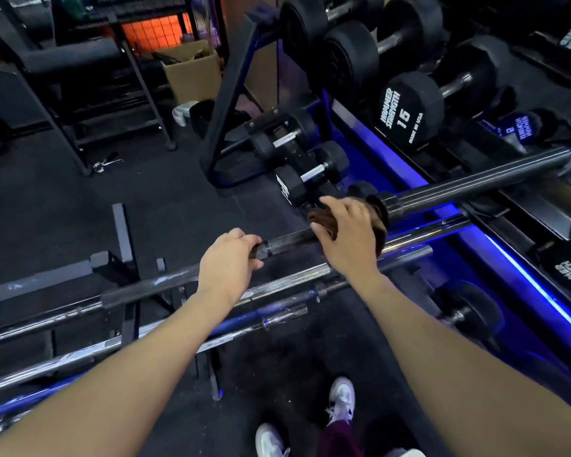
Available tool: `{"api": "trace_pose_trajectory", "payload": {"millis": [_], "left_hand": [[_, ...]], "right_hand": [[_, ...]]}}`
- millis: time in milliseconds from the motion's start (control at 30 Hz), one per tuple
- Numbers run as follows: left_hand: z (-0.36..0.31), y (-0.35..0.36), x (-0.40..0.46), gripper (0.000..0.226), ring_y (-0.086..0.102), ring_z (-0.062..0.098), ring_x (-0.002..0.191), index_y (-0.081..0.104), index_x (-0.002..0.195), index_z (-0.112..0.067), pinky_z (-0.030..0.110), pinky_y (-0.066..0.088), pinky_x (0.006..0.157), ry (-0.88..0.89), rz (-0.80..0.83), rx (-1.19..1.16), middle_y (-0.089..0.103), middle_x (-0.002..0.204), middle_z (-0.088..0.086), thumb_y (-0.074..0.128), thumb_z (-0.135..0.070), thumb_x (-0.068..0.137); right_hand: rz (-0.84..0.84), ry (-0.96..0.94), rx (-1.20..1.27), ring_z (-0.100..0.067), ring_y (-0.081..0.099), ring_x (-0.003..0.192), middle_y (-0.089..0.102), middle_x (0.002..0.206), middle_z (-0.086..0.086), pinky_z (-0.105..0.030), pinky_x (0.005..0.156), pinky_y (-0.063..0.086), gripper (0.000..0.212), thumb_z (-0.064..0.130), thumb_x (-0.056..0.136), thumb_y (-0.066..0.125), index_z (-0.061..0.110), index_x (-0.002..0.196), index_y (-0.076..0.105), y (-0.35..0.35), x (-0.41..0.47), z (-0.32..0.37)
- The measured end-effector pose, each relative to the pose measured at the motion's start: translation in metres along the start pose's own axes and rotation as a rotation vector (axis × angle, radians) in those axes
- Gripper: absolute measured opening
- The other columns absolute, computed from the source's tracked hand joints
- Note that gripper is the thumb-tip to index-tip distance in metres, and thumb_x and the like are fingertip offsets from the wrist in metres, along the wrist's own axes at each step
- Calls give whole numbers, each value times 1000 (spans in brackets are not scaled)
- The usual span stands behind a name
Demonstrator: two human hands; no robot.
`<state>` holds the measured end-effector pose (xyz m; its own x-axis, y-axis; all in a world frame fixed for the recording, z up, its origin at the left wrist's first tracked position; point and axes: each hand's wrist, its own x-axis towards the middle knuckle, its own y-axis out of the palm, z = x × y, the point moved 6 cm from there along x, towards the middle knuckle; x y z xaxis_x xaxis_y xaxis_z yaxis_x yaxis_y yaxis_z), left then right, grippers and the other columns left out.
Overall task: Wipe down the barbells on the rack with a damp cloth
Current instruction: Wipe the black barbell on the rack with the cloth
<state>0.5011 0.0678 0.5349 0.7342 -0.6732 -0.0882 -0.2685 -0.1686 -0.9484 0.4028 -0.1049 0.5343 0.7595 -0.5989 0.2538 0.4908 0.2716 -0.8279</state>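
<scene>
left hand grips barbell | right hand presses brown cloth, seemingly on it

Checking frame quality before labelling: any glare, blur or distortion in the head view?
Head view: dim gym, blue strip light glaring along the dumbbell rack; wide-angle bending at the edges; chrome barbells at lower left smeared; left hand on the dark barbell and right hand on the brown cloth fairly sharp.

Black barbell rack holding several barbells, dark rubber floor beneath, spring collar lying there
</scene>
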Motion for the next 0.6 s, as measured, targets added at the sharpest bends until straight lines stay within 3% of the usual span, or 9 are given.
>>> {"api": "trace_pose_trajectory", "payload": {"millis": [100, 200, 333, 467, 600], "left_hand": [[1, -2, 0, 46, 50, 22, 112, 53, 132, -25, 33, 41, 89, -2, 19, 28, 54, 114, 1, 64, -28, 87], [2, -3, -2, 46, 50, 22, 112, 52, 133, -26, 33, 42, 89, 6, 38, 47, 54, 115, 0, 63, -30, 88], [1, -3, -1, 47, 50, 22, 113, 52, 134, -26, 33, 43, 89, 17, 45, 62, 53, 115, 0, 63, -31, 89], [-4, -2, 0, 45, 50, 22, 111, 53, 132, -26, 33, 42, 87, 15, 43, 60, 54, 114, 1, 63, -31, 88], [-5, -4, 0, 36, 51, 25, 105, 59, 123, -22, 35, 43, 81, 22, 48, 117, 53, 108, 3, 63, -31, 88]], "right_hand": [[71, -82, 24, -27, 43, 118, 54, 118, -8, -32, 101, 31, 40, 33, 89, 61, 17, 126, 56, 13, -4, 21], [58, -177, -169, -33, 43, 121, 53, 121, -11, -43, 109, 27, 43, 46, 89, 57, 20, 123, 57, 6, -2, 14], [-34, -38, -212, -36, 41, 127, 55, 126, -13, -52, 111, 24, 54, 60, 83, 52, 26, 125, 55, -5, -3, -18], [-62, 46, -71, -35, 46, 117, 61, 116, -15, -49, 107, 33, 38, 38, 87, 59, 18, 119, 57, 6, -11, 7], [-25, -182, 4, -35, 53, 108, 61, 110, -14, -49, 105, 37, 41, 25, 79, 71, 15, 118, 61, 31, -32, 50]]}}
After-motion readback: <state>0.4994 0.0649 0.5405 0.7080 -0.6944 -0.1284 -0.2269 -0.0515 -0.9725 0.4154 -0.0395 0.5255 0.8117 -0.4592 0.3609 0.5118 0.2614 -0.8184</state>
